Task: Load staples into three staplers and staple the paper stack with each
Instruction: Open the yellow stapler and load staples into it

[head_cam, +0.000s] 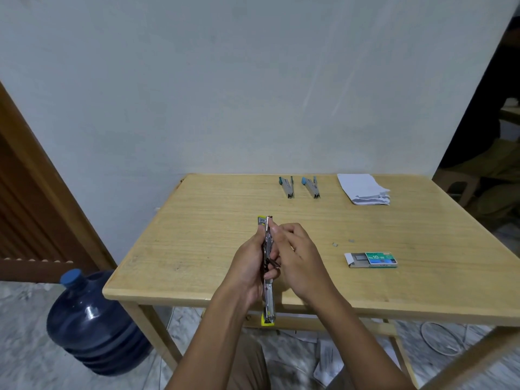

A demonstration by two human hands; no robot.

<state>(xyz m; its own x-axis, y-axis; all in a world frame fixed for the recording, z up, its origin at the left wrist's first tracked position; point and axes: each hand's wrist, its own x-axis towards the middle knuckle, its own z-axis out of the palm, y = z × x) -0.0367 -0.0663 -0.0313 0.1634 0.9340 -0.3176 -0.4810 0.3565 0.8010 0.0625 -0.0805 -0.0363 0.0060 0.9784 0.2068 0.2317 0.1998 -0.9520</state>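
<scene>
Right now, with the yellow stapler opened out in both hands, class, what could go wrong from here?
The yellow stapler, gripped open by the left hand and right hand, hangs past the table's near edge; a slip could drop it on the floor. The right hand's fingertips touch its open metal parts and might get pinched. The staple box lies open nearby; a knock may spill it.

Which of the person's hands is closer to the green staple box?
Right. The right hand sits left of the staple box; the left hand lies farther left, beyond the yellow stapler.
</scene>
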